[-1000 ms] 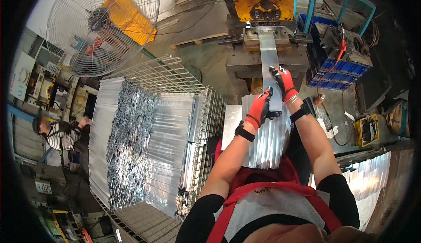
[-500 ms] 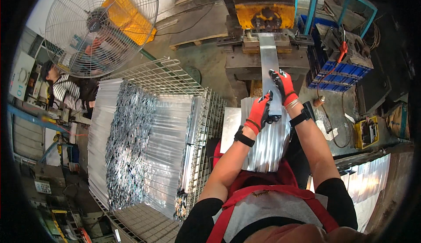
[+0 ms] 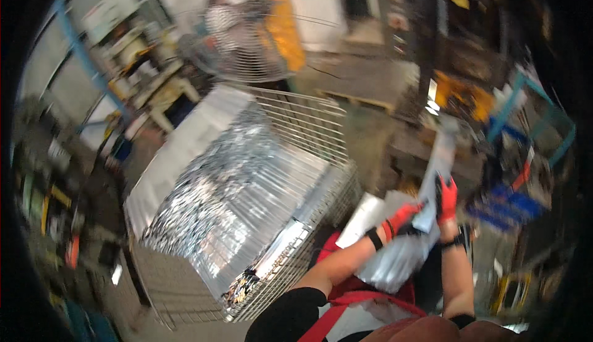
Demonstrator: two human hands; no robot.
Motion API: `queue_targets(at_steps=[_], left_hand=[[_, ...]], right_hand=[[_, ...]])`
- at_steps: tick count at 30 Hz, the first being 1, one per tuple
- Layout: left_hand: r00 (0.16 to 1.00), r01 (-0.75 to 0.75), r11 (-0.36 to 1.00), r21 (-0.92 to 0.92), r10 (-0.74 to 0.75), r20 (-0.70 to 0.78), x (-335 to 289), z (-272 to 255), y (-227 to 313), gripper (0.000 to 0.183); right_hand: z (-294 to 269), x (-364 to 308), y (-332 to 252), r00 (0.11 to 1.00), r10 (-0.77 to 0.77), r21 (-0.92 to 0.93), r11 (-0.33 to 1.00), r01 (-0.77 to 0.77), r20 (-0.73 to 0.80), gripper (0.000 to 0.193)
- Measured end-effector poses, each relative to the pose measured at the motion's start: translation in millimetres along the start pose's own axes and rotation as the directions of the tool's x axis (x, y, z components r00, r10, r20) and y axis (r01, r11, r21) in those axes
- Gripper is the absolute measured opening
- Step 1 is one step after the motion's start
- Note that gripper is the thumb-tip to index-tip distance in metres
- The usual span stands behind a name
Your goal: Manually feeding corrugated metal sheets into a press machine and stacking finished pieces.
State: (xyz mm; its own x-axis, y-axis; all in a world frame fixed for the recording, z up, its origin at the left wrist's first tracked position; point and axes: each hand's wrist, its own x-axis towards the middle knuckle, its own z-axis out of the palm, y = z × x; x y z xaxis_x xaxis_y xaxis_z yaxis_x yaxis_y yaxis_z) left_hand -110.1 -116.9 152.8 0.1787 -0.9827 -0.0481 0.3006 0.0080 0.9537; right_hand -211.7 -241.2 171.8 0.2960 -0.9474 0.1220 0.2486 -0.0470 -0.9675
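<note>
A long flat metal strip [image 3: 437,166] slants up from my hands toward the press [image 3: 463,92]. My right hand [image 3: 446,201], in a red and black glove, grips the strip's right edge. The matching glove is on my left hand [image 3: 403,219], closed at the strip's near end; motion blur softens its fingers. Beneath both hands a stack of similar metal strips [image 3: 392,268] lies over my lap. A pale flat sheet [image 3: 361,221] shows left of that stack.
A wire mesh cage [image 3: 302,122] at left holds piled metal strips [image 3: 247,200]. Behind it stand a round fan [image 3: 247,51] and a person [image 3: 225,24]. Blue crates [image 3: 509,206] and a teal frame [image 3: 565,135] are at right. A wooden pallet [image 3: 364,82] lies beyond.
The view has swung left, so the cage now sits more central and the press farther right. Both hands still hold the strip, which now slants. The person now appears behind the fan.
</note>
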Motion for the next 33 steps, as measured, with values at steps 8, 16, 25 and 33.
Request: queue_targets(at_steps=[8, 16, 25, 33], left_hand=[[0.981, -0.181, 0.292, 0.939, -0.019, 0.195, -106, -47, 85, 0.032], [0.785, -0.388, 0.021, 0.921, 0.531, 0.318, -94, -50, 121, 0.047], [0.976, 0.218, 0.923, -0.317, -0.197, 0.097, -52, -21, 30, 0.048], [0.785, 0.583, 0.658, -0.477, -0.305, 0.539, -4, 15, 33, 0.047]], right_hand=[[5, -91, -126, 0.709, -0.504, -0.779, 0.107, 0.617, 0.492, 0.078], [-18, -89, -95, 0.519, -0.042, -0.516, 0.070, 0.854, 0.853, 0.026], [-6, -27, -73, 0.981, 0.179, -0.282, 0.947, -0.152, 0.072, 0.022], [6, 40, -37, 0.996, 0.080, -0.221, 0.971, -0.088, -0.043, 0.029]])
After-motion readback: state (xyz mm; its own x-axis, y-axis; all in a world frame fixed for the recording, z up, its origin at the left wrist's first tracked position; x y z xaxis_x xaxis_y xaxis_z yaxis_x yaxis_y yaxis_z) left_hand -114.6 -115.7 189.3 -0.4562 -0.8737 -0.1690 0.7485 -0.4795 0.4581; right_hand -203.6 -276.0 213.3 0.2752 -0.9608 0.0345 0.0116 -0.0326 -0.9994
